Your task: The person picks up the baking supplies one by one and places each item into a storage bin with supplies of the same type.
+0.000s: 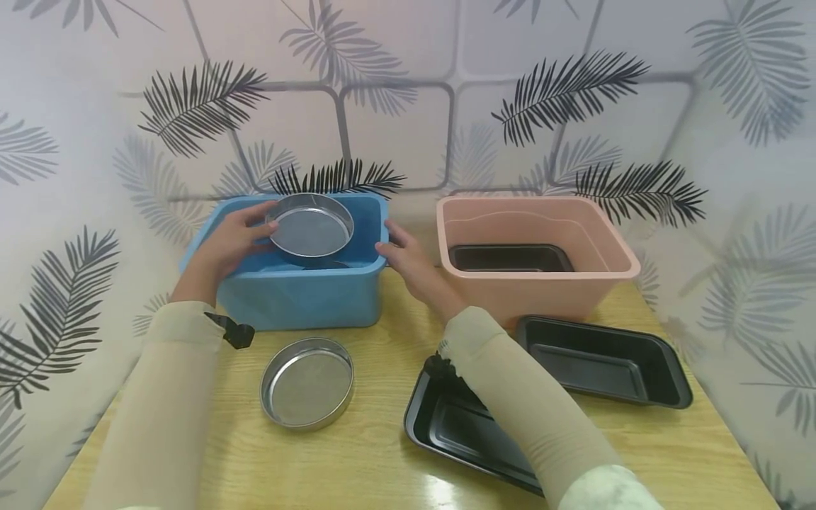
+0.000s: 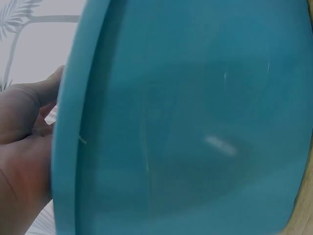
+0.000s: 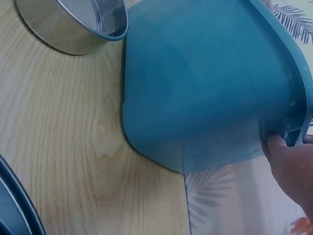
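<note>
My left hand holds a round metal pan by its left edge, over the opening of the blue bin. In the left wrist view that hand is partly hidden behind the blue bin's wall. The right hand grips the bin's right rim, and in the right wrist view its thumb lies against the outside of the blue bin, the hand being at the right edge. Under the held pan, something dark shows inside the bin.
A second round pan lies on the wooden table before the blue bin. To the right stands a pink bin with a dark pan inside. Two black loaf pans lie in front of it, the nearer partly under my right forearm.
</note>
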Demonstrator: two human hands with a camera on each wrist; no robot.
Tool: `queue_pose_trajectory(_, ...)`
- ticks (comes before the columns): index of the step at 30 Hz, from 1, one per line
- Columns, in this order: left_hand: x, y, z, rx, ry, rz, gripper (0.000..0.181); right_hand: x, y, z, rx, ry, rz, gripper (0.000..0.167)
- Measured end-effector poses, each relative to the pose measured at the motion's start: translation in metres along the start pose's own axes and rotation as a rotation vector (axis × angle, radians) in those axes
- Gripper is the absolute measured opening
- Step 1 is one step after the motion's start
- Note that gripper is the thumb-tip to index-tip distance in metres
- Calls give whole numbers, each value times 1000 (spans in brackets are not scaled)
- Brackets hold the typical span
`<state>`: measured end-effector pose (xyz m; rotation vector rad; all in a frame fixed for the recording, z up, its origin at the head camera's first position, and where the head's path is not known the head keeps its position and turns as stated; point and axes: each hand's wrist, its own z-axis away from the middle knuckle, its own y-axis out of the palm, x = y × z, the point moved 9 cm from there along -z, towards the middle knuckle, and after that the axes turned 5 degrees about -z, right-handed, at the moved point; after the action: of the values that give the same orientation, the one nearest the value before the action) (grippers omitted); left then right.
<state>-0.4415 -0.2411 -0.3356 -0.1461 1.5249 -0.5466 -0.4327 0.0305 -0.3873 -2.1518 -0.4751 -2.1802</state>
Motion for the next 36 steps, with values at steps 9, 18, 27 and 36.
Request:
queue_pose_trajectory(9, 18, 3, -19, 55, -35, -108, 60, 0, -2, 0, -29, 15, -8, 64)
queue_pose_trajectory(18, 34, 9, -33, 155, -89, -227, 59, 1, -2, 1, -28, 7, 39, 66)
queue_pose_trajectory(27, 38, 23, -35, 281, -127, -325, 58, 0, -3, 0, -35, 0, 28, 64)
queue_pose_trajectory(36, 40, 18, -34, 223, -166, -409, 55, -1, -3, 2, -18, 16, 59, 64)
